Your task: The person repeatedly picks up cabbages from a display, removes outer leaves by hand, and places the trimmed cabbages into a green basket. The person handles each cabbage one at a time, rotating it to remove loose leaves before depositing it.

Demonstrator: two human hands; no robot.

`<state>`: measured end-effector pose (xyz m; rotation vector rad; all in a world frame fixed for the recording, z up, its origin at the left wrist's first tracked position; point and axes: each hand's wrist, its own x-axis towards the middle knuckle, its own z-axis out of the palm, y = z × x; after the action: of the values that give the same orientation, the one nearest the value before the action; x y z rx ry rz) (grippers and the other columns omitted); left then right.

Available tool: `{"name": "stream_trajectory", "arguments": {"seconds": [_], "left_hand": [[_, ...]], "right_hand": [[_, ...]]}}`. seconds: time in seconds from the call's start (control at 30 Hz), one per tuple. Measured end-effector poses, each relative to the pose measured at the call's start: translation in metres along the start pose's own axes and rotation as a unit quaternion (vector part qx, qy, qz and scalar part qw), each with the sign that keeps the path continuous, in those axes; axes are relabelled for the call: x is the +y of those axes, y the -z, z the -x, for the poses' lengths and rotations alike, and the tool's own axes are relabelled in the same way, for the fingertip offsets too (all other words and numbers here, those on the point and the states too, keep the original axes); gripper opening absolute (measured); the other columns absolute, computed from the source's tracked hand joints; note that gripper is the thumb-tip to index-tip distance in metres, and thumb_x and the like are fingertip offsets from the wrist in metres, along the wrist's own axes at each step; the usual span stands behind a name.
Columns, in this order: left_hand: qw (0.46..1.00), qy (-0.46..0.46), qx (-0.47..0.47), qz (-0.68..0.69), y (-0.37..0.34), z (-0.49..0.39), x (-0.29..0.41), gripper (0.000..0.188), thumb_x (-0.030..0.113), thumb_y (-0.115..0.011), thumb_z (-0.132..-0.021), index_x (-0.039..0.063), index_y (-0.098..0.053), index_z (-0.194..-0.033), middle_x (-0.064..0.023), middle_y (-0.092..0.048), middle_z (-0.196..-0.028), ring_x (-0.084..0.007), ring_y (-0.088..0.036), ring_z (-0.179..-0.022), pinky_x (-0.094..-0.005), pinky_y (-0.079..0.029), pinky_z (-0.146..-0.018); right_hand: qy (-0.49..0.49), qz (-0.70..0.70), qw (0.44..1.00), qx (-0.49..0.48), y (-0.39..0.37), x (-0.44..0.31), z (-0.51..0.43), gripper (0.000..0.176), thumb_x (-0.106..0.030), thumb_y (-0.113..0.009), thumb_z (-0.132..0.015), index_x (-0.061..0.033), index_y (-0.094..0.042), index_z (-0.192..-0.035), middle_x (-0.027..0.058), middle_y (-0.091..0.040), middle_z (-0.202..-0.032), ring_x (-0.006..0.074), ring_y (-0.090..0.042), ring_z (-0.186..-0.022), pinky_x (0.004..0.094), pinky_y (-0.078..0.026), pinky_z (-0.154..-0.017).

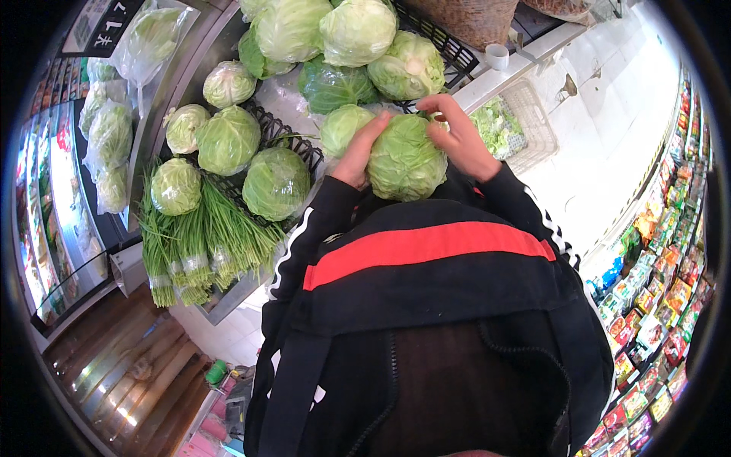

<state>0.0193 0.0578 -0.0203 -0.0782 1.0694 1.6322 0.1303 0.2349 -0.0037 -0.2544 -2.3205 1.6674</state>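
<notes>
A round green cabbage [406,160] is between my two hands, close to my chest. My left hand [363,149] lies along its left side, the fingers stretched over its upper left edge. On the other side, my right hand [460,137] curves around the top right of the same cabbage with thumb and fingers bent. Just left of it is a paler cabbage [346,129]. Behind them lie a dark green cabbage [334,85] and a leafy one with its stem end up [408,65]. Several film-wrapped cabbages [228,140] rest on black plastic crates to the left.
Bundles of green garlic chives or similar stalks [200,245] lie at the left front. A white cup [497,56] stands on the metal counter edge [522,69]. A pale plastic basket [537,123] with loose leaves is at the right. Packaged goods [657,308] line the far right.
</notes>
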Motion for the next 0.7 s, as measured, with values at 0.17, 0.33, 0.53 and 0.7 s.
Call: {"name": "stream_trajectory", "arguments": {"seconds": [0.17, 0.33, 0.53, 0.7], "left_hand": [[1.0, 0.02, 0.004, 0.001, 0.0, -0.003, 0.002, 0.055, 0.05, -0.049, -0.101, 0.001, -0.059, -0.123, -0.0093, -0.067, -0.112, -0.0166, -0.066, -0.1, -0.03, -0.052, -0.088], [0.999, 0.016, -0.009, -0.047, -0.011, -0.01, 0.003, 0.066, 0.059, -0.043, -0.1, -0.001, -0.059, -0.123, -0.0095, -0.067, -0.112, -0.0167, -0.065, -0.1, -0.0302, -0.051, -0.089], [0.998, 0.028, 0.02, -0.056, -0.015, -0.011, 0.003, 0.073, 0.065, -0.04, -0.098, -0.001, -0.059, -0.124, -0.0107, -0.066, -0.113, -0.0173, -0.064, -0.101, -0.0305, -0.051, -0.09], [0.998, 0.034, 0.001, -0.054, -0.018, -0.012, 0.002, 0.074, 0.065, -0.04, -0.098, -0.001, -0.06, -0.123, -0.0113, -0.066, -0.113, -0.0177, -0.064, -0.102, -0.0306, -0.05, -0.091]], "right_hand": [[0.133, 0.068, 0.982, -0.114, 0.01, -0.009, 0.017, 0.044, -0.03, -0.082, -0.076, -0.0106, -0.061, -0.109, 0.0114, -0.05, -0.127, 0.0311, -0.046, -0.121, 0.043, -0.037, -0.104], [0.04, 0.052, 0.997, -0.041, 0.017, -0.002, -0.002, 0.023, -0.018, -0.076, -0.081, -0.0072, -0.063, -0.098, 0.0071, -0.06, -0.098, 0.0255, -0.054, -0.096, 0.0342, -0.043, -0.089], [0.195, 0.076, 0.974, -0.093, 0.031, -0.013, 0.014, 0.024, -0.017, -0.076, -0.081, -0.0068, -0.064, -0.099, 0.0081, -0.061, -0.113, 0.0287, -0.054, -0.108, 0.0387, -0.042, -0.097], [0.104, 0.041, 0.992, -0.057, 0.029, -0.007, 0.016, 0.014, -0.012, -0.071, -0.086, -0.0067, -0.064, -0.096, 0.0073, -0.065, -0.102, 0.0277, -0.057, -0.103, 0.0368, -0.045, -0.092]]}}
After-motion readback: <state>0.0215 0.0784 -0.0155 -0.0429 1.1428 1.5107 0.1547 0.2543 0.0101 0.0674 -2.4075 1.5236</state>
